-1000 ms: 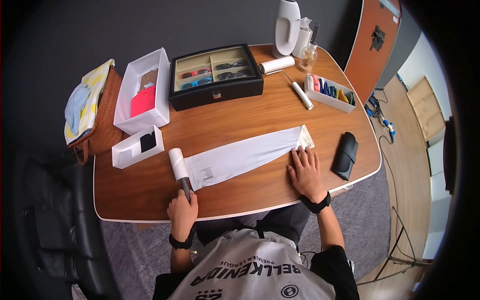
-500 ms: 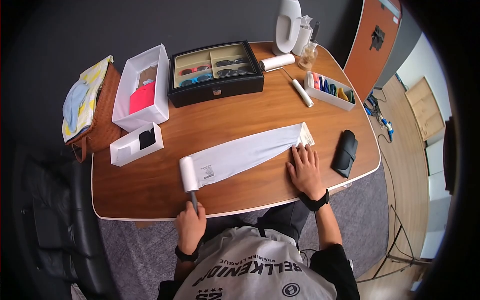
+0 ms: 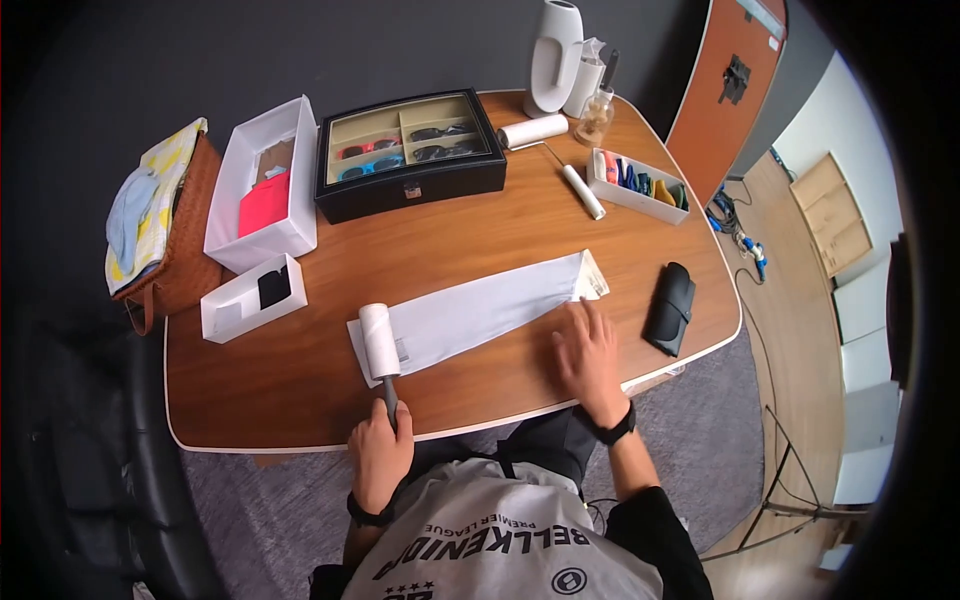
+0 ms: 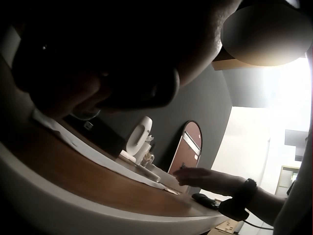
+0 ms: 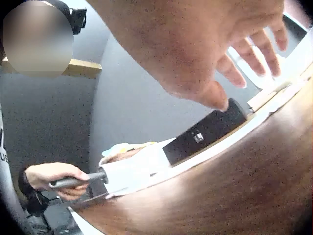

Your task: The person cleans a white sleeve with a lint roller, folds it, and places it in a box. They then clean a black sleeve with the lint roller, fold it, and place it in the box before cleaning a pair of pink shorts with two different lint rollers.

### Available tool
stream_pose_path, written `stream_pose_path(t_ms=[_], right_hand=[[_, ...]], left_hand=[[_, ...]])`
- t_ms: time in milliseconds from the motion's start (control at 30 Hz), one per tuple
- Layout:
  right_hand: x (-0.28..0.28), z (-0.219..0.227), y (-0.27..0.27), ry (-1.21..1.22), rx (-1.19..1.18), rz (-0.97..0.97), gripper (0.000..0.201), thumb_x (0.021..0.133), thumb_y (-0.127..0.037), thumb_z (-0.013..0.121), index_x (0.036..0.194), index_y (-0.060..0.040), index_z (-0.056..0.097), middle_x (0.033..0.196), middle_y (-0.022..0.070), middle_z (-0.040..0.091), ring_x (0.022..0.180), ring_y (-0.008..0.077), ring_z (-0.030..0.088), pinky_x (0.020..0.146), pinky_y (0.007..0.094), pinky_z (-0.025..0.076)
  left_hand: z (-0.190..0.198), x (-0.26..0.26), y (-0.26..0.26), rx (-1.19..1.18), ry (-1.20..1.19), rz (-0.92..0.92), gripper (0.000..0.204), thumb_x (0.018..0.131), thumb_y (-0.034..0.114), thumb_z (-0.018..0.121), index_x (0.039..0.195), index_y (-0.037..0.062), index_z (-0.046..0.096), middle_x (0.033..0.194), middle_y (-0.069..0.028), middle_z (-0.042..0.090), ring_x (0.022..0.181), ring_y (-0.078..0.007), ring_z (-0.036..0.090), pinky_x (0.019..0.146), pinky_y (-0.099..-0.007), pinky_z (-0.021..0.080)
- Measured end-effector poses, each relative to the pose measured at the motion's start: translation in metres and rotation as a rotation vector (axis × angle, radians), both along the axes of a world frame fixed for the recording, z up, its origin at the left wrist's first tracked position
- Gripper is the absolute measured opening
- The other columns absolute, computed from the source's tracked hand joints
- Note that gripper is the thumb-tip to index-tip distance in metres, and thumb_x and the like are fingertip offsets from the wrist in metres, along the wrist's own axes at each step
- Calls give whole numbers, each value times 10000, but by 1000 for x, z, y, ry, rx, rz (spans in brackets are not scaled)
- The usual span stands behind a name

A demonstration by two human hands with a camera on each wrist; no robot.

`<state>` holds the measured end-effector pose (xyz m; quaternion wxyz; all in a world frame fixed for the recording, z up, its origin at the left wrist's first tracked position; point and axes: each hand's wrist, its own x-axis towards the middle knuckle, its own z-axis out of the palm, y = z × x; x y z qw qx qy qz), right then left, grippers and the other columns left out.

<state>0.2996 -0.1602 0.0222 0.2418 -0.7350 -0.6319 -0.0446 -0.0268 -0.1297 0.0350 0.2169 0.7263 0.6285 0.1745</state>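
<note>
A white fabric sleeve [image 3: 480, 308] lies flat and slanting across the front of the wooden table, printed text at its left end and a cream patch at its right end. My left hand [image 3: 381, 457] grips the grey handle of a lint roller [image 3: 381, 341], whose white roll lies across the sleeve's left end and partly covers the print. By the sleeve's right end is my right hand [image 3: 588, 360], its fingers loosely extended and nothing in them. In the right wrist view this hand [image 5: 210, 49] is raised above the tabletop.
A black glasses pouch [image 3: 670, 310] lies at the right. Behind are a sunglasses display case [image 3: 412, 195], white boxes [image 3: 262, 255], a box of rolled fabrics [image 3: 640, 203], a second lint roller [image 3: 583, 192], a white vase [image 3: 553, 60] and a wicker basket [image 3: 185, 250].
The lint roller has moved rightward from beside the sleeve onto its left end. My right hand has lifted from the sleeve's right end, and the head view has shifted slightly.
</note>
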Motion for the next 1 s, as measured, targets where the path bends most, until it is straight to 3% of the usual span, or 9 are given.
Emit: stream_pose_path(t_ms=[233,400,500,533,700,833,900,967,1000], right_hand=[[-83,18,-33,788,-178,363,197,998,-176,670,1016,17,707,889,203,690,851,407,665,785,471,537],[-123,-2,-30,1023,-255,598,300,1086,-243,592,956,21,651,878,178,698,804,329,690,743,384,548],[-130,-3,-27,1307,-378,444,340,1111,-265,560,945,25,625,861,170,696,803,284,693,741,366,545],[-129,-11,-27,1329,-361,459,333,1126,-286,540,1035,22,630,834,110,684,775,199,677,730,343,545],[-133,-23,-30,1561,-283,371,281,1126,-252,547,1176,18,606,826,36,649,730,108,620,692,291,530],[-117,-24,-35,1581,-284,237,259,1124,-224,548,1194,21,595,811,15,644,711,73,595,651,257,508],[-101,-19,-44,1481,-265,172,266,1109,-233,575,1182,20,603,744,53,635,662,113,595,607,303,503],[-83,-15,-55,1026,-243,30,262,1082,-229,604,1159,21,608,693,150,626,600,243,625,580,379,499],[-76,-14,-58,894,-141,13,238,1059,-215,615,1102,19,606,719,243,626,616,413,636,571,455,489]], left_hand=[[5,33,8,-155,-473,-126,360,1098,310,485,911,9,550,659,-258,579,621,-505,588,606,-578,425],[-22,50,7,-188,-703,-156,433,1116,379,402,912,11,509,680,-183,509,582,-374,535,569,-483,421],[-8,57,0,-373,-736,-97,437,1118,397,388,934,24,524,689,-146,533,637,-330,567,604,-458,437],[-12,57,-2,-340,-689,-93,419,1124,379,370,969,28,538,748,-136,560,717,-300,593,675,-442,461],[-32,67,-8,-332,-838,-61,372,1125,309,377,996,5,548,921,-165,599,832,-304,602,745,-426,465],[-19,68,1,-10,-595,-228,233,1075,195,495,1090,-16,593,1073,-184,628,967,-358,624,843,-444,495],[-18,60,7,192,-422,-259,262,1040,172,556,1194,-32,613,1221,-222,620,1137,-426,599,992,-497,478],[-19,48,14,288,-148,-253,328,1055,174,553,1300,-40,585,1369,-244,571,1292,-434,532,1107,-518,409],[-23,41,17,301,-42,-253,399,1043,209,570,1354,-41,571,1488,-251,496,1418,-451,434,1154,-567,351]])
